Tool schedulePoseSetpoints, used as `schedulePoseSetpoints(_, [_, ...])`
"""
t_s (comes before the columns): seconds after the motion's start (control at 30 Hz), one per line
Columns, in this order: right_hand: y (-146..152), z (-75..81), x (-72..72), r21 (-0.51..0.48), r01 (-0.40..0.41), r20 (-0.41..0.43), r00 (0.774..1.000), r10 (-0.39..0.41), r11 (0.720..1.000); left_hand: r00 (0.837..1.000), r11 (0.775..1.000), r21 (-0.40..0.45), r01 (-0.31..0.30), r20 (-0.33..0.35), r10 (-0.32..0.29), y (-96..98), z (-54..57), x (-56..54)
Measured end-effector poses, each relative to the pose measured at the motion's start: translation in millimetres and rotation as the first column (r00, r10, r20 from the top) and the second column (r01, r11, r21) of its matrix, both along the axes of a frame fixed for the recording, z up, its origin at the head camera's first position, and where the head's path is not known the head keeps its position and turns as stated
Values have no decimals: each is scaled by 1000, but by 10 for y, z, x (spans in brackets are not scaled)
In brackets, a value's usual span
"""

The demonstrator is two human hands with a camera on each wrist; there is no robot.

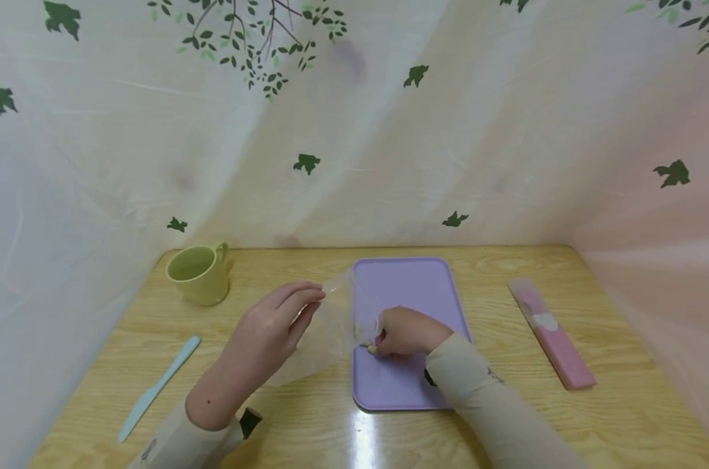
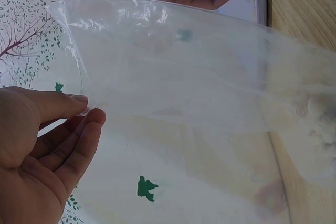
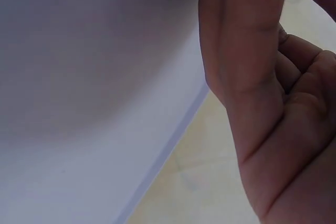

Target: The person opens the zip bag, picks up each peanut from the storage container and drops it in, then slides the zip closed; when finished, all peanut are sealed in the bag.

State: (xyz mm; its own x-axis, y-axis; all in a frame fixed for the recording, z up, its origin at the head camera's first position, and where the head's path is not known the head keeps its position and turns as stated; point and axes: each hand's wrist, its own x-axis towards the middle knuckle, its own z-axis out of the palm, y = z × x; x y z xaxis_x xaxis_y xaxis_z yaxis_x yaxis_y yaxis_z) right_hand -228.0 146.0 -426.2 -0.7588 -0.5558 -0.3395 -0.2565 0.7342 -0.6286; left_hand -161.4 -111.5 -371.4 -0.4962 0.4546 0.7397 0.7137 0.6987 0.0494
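My left hand [image 1: 272,326] pinches the top edge of a clear plastic bag [image 1: 325,339] between thumb and fingers, left of a purple tray [image 1: 401,283]. In the left wrist view the bag [image 2: 173,72] stretches to the right, with pale lumpy pieces [image 2: 321,116] showing through its far end. My right hand [image 1: 410,331] is low over the tray's left side, fingers curled, pinching a small beige piece [image 1: 371,350]. More beige bits lie close by at the tray's rim. In the right wrist view the curled fingers [image 3: 247,51] hide their own tips.
A yellow-green mug [image 1: 199,277] stands at the back left of the wooden table [image 1: 284,430]. In front of it lies a light blue plastic knife [image 1: 158,391]. Right of the tray is a long pink packet [image 1: 556,342]. A leaf-patterned curtain [image 1: 366,182] hangs behind the table and along its sides.
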Motion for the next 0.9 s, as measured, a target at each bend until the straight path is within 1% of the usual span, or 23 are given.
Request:
schedulePoseSetpoints(0.2, [-7, 6, 11, 5, 15, 15, 1000, -15, 1000, 1000, 1000, -4, -4, -12, 4, -11, 4, -12])
schedulePoseSetpoints(0.33, [27, 72, 22, 25, 31, 16, 999, -31, 999, 1000, 1000, -3, -1, -18, 1, -15, 3, -30])
schedulePoseSetpoints(0.4, [56, 131, 37, 22, 35, 12, 999, -35, 999, 1000, 1000, 0, -1, -6, 1, -17, 0, -36])
schedulePoseSetpoints(0.53, [128, 265, 86, -22, 25, -5, 1000, -25, 999, 1000, 1000, 6, 0, 21, -1, -16, -8, -45])
schedulePoseSetpoints(0.7, [227, 436, 140, -58, 29, -37, 999, -32, 998, 1000, 1000, 3, 4, 21, -4, -15, -19, -46])
schedulePoseSetpoints(0.8, [286, 555, 159, -71, 60, -71, 995, -65, 996, 1000, 1000, 1, 4, 19, -4, -16, -26, -45])
schedulePoseSetpoints(0.9, [338, 669, 184, -76, 104, -144, 983, -114, 992, 1000, 1000, 3, 10, 10, -10, -20, -38, -50])
